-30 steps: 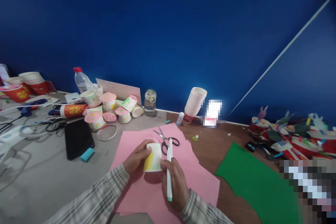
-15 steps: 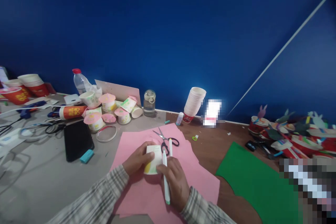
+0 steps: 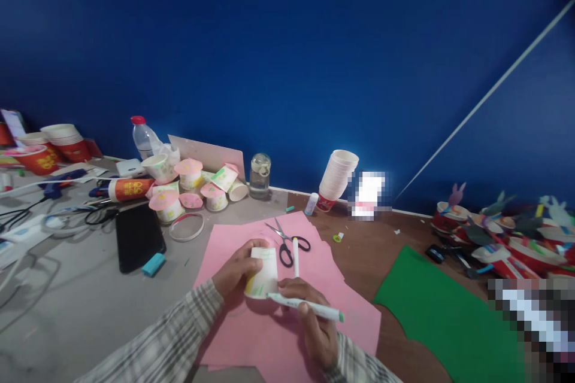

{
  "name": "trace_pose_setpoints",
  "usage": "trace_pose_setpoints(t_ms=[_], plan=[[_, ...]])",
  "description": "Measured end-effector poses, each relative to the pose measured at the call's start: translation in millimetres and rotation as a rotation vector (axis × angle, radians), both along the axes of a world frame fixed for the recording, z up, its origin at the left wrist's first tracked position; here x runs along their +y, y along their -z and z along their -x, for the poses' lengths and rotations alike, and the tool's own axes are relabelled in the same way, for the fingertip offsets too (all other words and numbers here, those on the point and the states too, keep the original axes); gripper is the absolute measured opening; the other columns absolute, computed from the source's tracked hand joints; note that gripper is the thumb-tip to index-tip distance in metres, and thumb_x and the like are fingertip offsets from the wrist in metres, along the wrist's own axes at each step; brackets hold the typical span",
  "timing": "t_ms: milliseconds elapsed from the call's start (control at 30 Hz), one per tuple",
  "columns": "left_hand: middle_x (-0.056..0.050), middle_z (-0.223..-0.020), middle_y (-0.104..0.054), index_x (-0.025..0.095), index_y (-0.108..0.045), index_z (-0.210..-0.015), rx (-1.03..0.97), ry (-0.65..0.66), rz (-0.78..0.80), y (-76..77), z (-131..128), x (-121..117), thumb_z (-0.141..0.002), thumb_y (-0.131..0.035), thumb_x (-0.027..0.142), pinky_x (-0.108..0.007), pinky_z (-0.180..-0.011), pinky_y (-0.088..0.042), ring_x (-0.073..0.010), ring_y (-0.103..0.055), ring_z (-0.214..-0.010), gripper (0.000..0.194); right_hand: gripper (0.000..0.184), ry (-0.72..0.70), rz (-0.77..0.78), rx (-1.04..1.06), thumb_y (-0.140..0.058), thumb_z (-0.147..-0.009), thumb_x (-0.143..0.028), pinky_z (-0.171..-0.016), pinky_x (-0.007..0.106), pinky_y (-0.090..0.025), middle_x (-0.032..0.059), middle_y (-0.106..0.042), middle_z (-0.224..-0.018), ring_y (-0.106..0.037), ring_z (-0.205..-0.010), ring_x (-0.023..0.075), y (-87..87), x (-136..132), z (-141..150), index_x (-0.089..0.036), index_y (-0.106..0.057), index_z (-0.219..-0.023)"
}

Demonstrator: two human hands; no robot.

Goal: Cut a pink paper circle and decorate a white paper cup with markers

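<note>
My left hand (image 3: 240,269) is closed around a white paper cup (image 3: 265,272) with yellow and green marks on its side. The cup is held over a stack of pink paper (image 3: 238,335). In my right hand (image 3: 312,317) is a green marker (image 3: 314,307), lying almost level, with its tip at the lower part of the cup. Black-handled scissors (image 3: 286,244) rest on the pink paper just beyond the cup. Beside them lies a second white marker (image 3: 295,257) with a yellow end.
Decorated cups with pink paper rims (image 3: 188,173) cluster at back left, near a black phone (image 3: 140,238) and a glass jar (image 3: 259,176). A leaning stack of cups (image 3: 338,179) stands at the back. Green paper (image 3: 431,311) and red paper-cup crafts (image 3: 507,251) lie to the right.
The marker in my right hand has swung from near upright to almost level, its tip now at the cup's lower side. The view has shifted slightly left.
</note>
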State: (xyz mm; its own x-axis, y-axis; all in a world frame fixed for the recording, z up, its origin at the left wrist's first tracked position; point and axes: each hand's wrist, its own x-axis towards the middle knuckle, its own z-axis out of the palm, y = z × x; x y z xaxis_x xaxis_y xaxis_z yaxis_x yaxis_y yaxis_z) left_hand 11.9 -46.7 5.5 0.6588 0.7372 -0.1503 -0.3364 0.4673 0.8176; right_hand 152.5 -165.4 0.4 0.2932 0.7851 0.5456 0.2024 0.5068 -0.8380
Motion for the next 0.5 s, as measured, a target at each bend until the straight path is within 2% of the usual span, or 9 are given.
trace_pose_setpoints(t_ms=[133, 500], plan=[[0.003, -0.060, -0.058, 0.021, -0.057, -0.086, 0.013, -0.002, -0.009, 1.1, 0.2, 0.0, -0.051, -0.069, 0.018, -0.025, -0.045, -0.041, -0.0173, -0.053, -0.051, 0.038, 0.023, -0.043, -0.011, 0.023, -0.054, -0.079, -0.034, -0.064, 0.036, -0.054, 0.0064, -0.070, -0.066, -0.066, -0.069, 0.0278, -2.0, 4.7, 2.2, -0.022, -0.073, -0.076], [0.004, -0.061, -0.058, 0.022, -0.056, -0.087, 0.022, -0.002, -0.032, -0.8, -0.6, -3.1, -0.051, -0.069, 0.019, -0.025, -0.044, -0.041, -0.0167, -0.053, -0.051, 0.038, 0.017, -0.071, -0.006, -0.071, -0.055, -0.076, -0.018, -0.061, 0.032, -0.053, 0.0045, -0.068, -0.067, -0.064, -0.067, 0.0255, -1.4, 5.1, 2.5, -0.023, -0.070, -0.078]])
